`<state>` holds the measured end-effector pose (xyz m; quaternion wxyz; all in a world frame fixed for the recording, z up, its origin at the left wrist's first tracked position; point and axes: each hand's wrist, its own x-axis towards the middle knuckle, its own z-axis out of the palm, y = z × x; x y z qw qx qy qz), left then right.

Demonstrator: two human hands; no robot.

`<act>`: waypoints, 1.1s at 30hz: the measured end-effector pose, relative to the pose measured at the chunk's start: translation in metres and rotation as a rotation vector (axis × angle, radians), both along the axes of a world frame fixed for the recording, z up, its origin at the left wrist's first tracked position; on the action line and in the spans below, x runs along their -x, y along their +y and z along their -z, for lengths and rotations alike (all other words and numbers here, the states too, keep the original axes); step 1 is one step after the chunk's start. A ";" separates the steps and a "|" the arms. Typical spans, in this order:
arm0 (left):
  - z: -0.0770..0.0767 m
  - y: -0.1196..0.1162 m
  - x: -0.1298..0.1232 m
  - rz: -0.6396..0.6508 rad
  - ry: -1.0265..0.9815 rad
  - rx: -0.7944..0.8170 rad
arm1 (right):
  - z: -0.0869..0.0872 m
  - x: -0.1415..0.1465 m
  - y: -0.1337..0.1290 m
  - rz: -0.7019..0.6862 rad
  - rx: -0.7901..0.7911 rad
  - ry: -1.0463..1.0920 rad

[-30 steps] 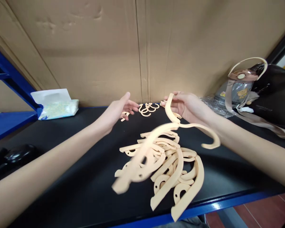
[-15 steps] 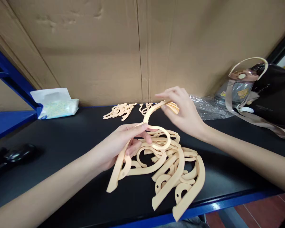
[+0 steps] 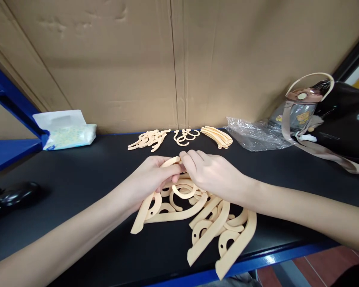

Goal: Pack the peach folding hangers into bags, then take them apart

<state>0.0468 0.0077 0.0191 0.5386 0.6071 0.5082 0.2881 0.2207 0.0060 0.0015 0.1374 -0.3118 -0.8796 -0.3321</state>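
Note:
My left hand [image 3: 149, 173] is closed around a beige folding clothes hanger [image 3: 141, 217], one arm of which slopes down below the fingers. The hanger's curved hook hangs beneath the two hands. Against its upper joint, my right hand [image 3: 211, 172] is closed with the fingertips pressed together, touching the left fingers. Its palm side is hidden, as is the hanger's other arm. Under both hands lies an overlapping pile of similar beige hangers [image 3: 236, 245], with arms pointing toward the front edge of the black table [image 3: 101, 243].
Along the back lie loose beige arm pieces [image 3: 149, 139], hooks [image 3: 184, 139] and a bundle of curved strips [image 3: 217, 136]. Clear plastic wrap [image 3: 254, 133], a strapped bottle [image 3: 300, 107] and a black bag [image 3: 347, 123] stand right. A tissue pack [image 3: 68, 133] is left.
My right hand has come down and left from above the hanger's raised arm to its joint, meeting my left hand. The raised arm has swung down out of sight.

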 end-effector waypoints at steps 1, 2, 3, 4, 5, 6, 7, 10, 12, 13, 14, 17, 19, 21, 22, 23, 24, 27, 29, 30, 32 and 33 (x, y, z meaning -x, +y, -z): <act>0.000 0.001 0.000 0.004 0.017 -0.008 | 0.000 0.001 -0.001 0.013 0.029 0.009; -0.001 0.001 0.000 0.011 0.028 -0.010 | 0.000 0.003 -0.002 0.028 0.072 0.016; -0.001 0.001 -0.001 0.015 0.036 -0.009 | -0.002 0.004 -0.003 0.043 0.122 0.017; -0.001 0.002 -0.001 0.012 0.044 -0.011 | -0.004 0.006 -0.004 0.057 0.173 0.011; -0.002 0.001 -0.001 0.003 0.057 -0.018 | -0.007 0.006 -0.004 0.073 0.223 0.001; -0.003 0.001 -0.002 -0.014 0.081 -0.039 | -0.010 0.007 -0.003 0.095 0.268 -0.009; -0.004 0.000 -0.002 -0.034 0.111 -0.074 | -0.014 0.006 -0.001 0.127 0.304 -0.016; -0.007 -0.002 0.000 -0.072 0.167 -0.148 | -0.026 -0.007 0.019 0.272 0.376 0.043; -0.008 -0.002 0.002 -0.072 0.128 -0.147 | -0.033 -0.024 0.043 0.355 0.412 0.155; -0.009 -0.002 0.004 -0.068 0.087 -0.139 | -0.036 -0.034 0.058 0.378 0.413 0.218; -0.009 0.000 0.005 -0.067 0.040 -0.135 | -0.038 -0.043 0.073 0.424 0.388 0.273; -0.008 0.002 0.006 -0.052 -0.090 -0.102 | -0.035 -0.063 0.117 0.579 0.383 0.339; -0.007 0.001 0.006 -0.029 -0.122 -0.071 | -0.026 -0.067 0.139 0.638 0.392 0.347; -0.006 -0.002 0.006 0.002 -0.115 -0.072 | -0.016 -0.066 0.154 0.670 0.399 0.350; -0.005 -0.003 0.006 0.016 -0.111 -0.079 | -0.011 -0.065 0.158 0.677 0.403 0.351; -0.006 -0.004 0.007 0.028 -0.117 -0.083 | -0.007 -0.064 0.161 0.673 0.407 0.353; -0.006 -0.005 0.008 0.037 -0.138 -0.084 | -0.005 -0.063 0.161 0.660 0.406 0.357; -0.011 -0.005 0.010 0.051 -0.297 -0.037 | -0.007 -0.058 0.150 0.569 0.376 0.403; -0.014 -0.004 0.010 0.062 -0.418 -0.051 | -0.014 -0.049 0.129 0.475 0.368 0.446; -0.015 -0.003 0.010 0.056 -0.455 -0.104 | -0.018 -0.042 0.115 0.416 0.412 0.479; -0.014 0.000 0.009 0.020 -0.451 -0.263 | -0.023 -0.026 0.082 0.135 0.784 0.657; -0.012 0.002 0.009 -0.003 -0.417 -0.338 | -0.025 -0.018 0.065 -0.033 1.093 0.756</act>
